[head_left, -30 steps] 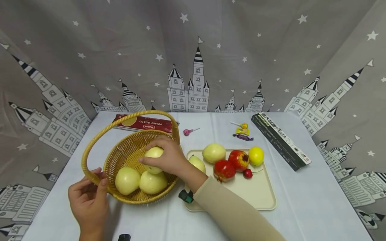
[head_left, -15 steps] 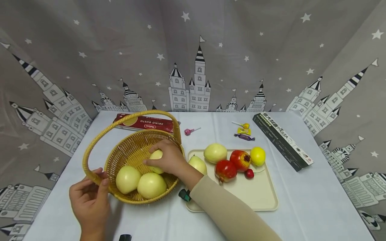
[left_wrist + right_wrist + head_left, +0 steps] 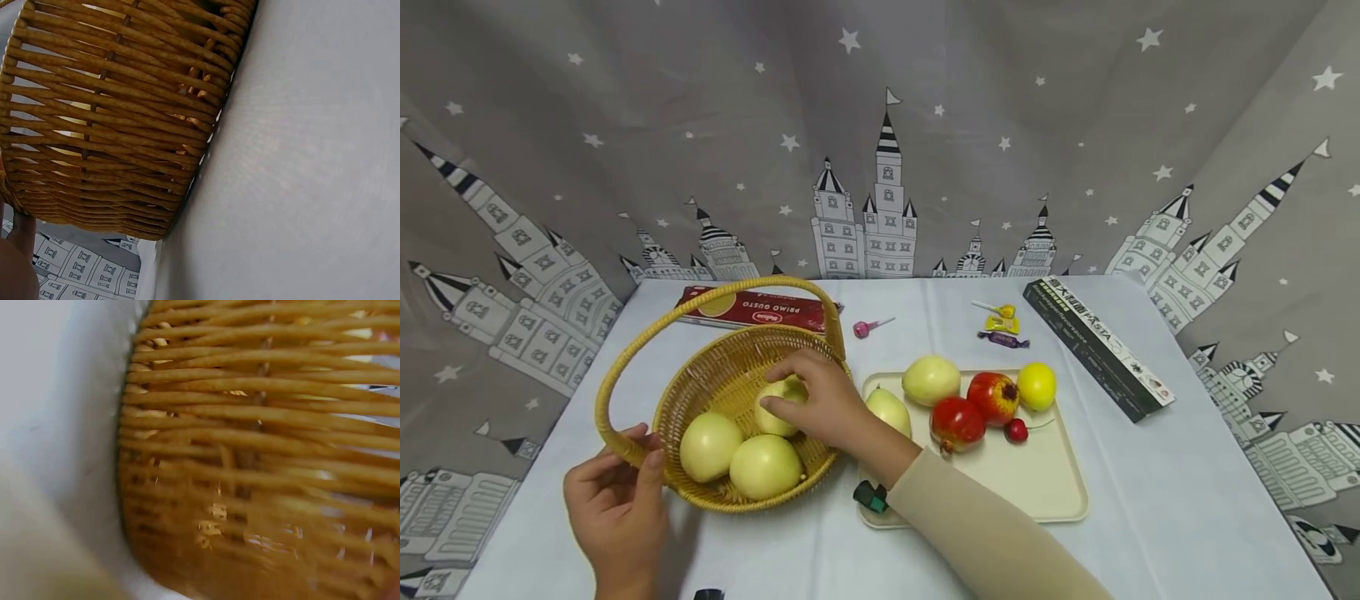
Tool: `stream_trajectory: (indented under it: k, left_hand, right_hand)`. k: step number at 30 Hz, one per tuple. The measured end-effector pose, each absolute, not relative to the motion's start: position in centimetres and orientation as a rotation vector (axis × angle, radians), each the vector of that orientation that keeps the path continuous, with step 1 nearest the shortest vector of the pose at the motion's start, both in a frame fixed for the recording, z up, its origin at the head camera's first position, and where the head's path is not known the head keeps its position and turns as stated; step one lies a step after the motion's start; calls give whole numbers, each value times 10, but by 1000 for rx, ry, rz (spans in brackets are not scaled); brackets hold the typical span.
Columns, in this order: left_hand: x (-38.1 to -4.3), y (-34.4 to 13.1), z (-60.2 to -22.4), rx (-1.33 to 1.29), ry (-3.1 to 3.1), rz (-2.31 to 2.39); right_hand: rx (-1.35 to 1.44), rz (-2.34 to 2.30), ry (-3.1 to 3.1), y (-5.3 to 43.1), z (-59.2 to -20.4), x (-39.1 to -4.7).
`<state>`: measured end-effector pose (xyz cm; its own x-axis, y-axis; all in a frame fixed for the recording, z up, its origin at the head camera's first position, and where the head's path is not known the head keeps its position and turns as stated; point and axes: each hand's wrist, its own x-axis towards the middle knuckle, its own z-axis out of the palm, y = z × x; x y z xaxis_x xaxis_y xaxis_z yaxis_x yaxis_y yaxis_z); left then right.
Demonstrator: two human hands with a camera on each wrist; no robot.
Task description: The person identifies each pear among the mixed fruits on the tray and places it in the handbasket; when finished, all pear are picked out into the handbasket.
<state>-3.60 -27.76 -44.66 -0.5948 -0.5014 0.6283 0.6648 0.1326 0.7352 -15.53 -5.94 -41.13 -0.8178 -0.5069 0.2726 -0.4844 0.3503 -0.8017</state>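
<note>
- The pear [image 3: 778, 427] had sunk lower into the wicker basket [image 3: 730, 375].
- My right hand [image 3: 827, 404] arched over it, fingers and thumb apart, apparently releasing gently.
- My left hand [image 3: 617, 504] pinched the basket's handle [image 3: 602, 408], probably for steadiness.

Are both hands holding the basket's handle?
No, only the left hand holds the handle; the right hand is at a pale green fruit inside the basket.

Head view facing forward-down, wrist views close, basket [image 3: 722, 387] in all
</note>
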Motion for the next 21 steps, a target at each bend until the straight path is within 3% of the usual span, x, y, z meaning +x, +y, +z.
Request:
stream_trajectory:
  k: [5, 11, 21]
  left_hand:
    - [-36, -279, -452, -138, -1489, -1647]
    - [-34, -278, -446, -62, -1510, -1615]
    - [-39, -282, -458, -166, -1403, -1703]
  right_hand:
    - [-1138, -1656, 2558, -20, -405, -143]
    - [-882, -1552, 2644, 23, -422, -139]
    - [-696, -1265, 2562, 39, -450, -137]
